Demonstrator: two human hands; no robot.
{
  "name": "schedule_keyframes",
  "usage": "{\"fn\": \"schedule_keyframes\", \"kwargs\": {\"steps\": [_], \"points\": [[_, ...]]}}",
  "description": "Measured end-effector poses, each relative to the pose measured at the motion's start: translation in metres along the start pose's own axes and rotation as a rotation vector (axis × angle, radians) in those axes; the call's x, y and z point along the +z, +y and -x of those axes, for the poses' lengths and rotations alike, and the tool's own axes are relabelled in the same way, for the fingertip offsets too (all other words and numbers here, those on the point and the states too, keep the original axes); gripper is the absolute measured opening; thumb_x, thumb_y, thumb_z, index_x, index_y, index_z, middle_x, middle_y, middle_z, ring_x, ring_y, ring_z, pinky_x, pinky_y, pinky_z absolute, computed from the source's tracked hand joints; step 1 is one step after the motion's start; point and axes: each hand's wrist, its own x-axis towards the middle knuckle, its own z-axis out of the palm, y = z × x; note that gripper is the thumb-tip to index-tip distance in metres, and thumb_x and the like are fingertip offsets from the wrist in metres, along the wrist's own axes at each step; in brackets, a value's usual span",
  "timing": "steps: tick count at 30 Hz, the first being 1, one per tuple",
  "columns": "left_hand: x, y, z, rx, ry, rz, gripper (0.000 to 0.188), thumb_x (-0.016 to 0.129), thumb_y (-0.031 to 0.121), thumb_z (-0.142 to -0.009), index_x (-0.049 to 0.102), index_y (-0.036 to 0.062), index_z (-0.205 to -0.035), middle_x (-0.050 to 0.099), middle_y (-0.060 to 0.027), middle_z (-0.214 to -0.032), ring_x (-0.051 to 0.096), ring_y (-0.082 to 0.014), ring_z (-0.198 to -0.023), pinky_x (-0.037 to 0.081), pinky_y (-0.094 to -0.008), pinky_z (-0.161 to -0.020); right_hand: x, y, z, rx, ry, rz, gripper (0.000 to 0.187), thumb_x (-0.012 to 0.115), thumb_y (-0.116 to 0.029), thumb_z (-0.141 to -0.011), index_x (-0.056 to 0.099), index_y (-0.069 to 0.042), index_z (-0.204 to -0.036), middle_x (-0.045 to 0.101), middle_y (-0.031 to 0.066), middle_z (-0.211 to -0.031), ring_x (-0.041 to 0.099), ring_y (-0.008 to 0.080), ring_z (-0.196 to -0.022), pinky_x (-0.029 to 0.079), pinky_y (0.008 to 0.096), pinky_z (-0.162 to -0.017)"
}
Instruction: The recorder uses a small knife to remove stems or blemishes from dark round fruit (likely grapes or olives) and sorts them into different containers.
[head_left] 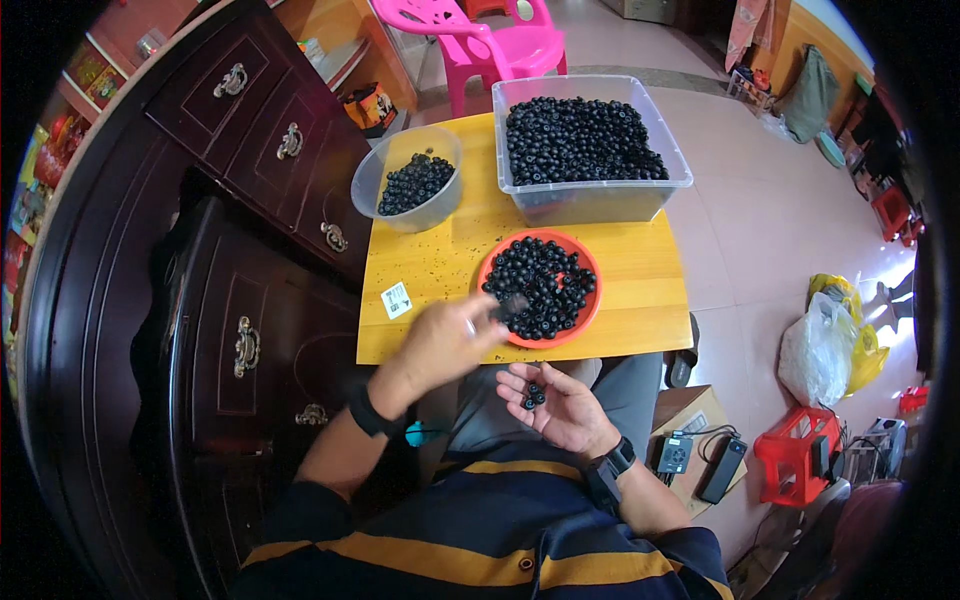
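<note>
Beads (418, 185) heap in the clear bowl (428, 217) at the far left of your table (640, 292), with a white label (395, 300) lying flat nearer you. Next comes your left hand (452, 338), blurred, its fingertips at the near left side of the orange dish (560, 341). You may have a bead between those fingers, but the blur hides it, so whether they are pinched or parted I cannot tell. The dish itself is well filled with beads. Just off the table's near edge, your right hand (565, 412) is turned palm up, fingers loosely spread and slightly curled, with a few beads resting in it unclamped. Your two hands are near each other but not touching. Farthest right, the clear tub (590, 206) holds the largest heap.

By the look of it, you are partway through moving beads by hand between dish and palm; which way they go I cannot tell. The next move calls for a level right palm, so nothing rolls off, and a light left fingertip grip on one bead.
</note>
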Motion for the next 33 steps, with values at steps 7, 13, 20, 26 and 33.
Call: {"fn": "schedule_keyframes", "kwargs": {"steps": [7,13,20,26,33], "points": [[0.065,0.006,0.034,0.129,-0.125,-0.077,0.027,0.07,0.023,-0.08,0.065,0.0085,-0.102,0.065,-0.0096,-0.071,0.065,-0.0294,-0.065,0.051,-0.0394,-0.059,-0.022,0.005,-0.001,-0.068,-0.11,-0.043,0.028,0.048,-0.031,-0.1,0.057,-0.01,-0.116,0.062,0.0073,-0.113,0.06,0.0224,-0.106,0.047,0.043,-0.094],[0.077,0.001,0.04,0.206,-0.09,-0.193,0.019,0.067,0.024,-0.081,0.063,0.0079,-0.09,0.066,-0.0117,-0.074,0.066,-0.0317,-0.068,0.051,-0.0435,-0.06,-0.024,0.008,-0.006,-0.036,-0.017,0.025,0.034,0.042,-0.032,-0.103,0.055,-0.006,-0.12,0.062,0.0089,-0.118,0.06,0.0245,-0.107,0.047,0.0421,-0.095],[0.076,0.002,0.04,0.179,-0.164,-0.239,0.02,0.064,0.025,-0.082,0.059,0.0056,-0.084,0.066,-0.0149,-0.076,0.066,-0.0337,-0.071,0.052,-0.046,-0.06,-0.029,0.008,-0.002,-0.015,-0.046,0.021,0.038,0.038,-0.032,-0.104,0.052,-0.003,-0.124,0.06,0.0099,-0.119,0.059,0.0233,-0.107,0.048,0.0408,-0.095],[0.076,0.0,0.039,0.114,-0.068,-0.068,0.021,0.069,0.023,-0.079,0.064,0.0053,-0.091,0.064,-0.01,-0.067,0.066,-0.0289,-0.061,0.051,-0.0396,-0.057,-0.021,0.009,-0.002,-0.085,-0.08,0.022,0.028,0.042,-0.027,-0.103,0.055,-0.006,-0.117,0.061,0.0077,-0.114,0.06,0.021,-0.104,0.049,0.0398,-0.094],[0.076,-0.004,0.039,0.071,0.02,0.13,0.02,0.069,0.017,-0.08,0.065,0.001,-0.092,0.066,-0.0101,-0.066,0.066,-0.0248,-0.059,0.05,-0.0363,-0.056,-0.028,0.007,0.001,-0.074,0.028,0.04,0.017,0.055,-0.021,-0.099,0.06,-0.012,-0.112,0.061,0.0009,-0.108,0.059,0.0138,-0.1,0.05,0.0353,-0.092]]}}
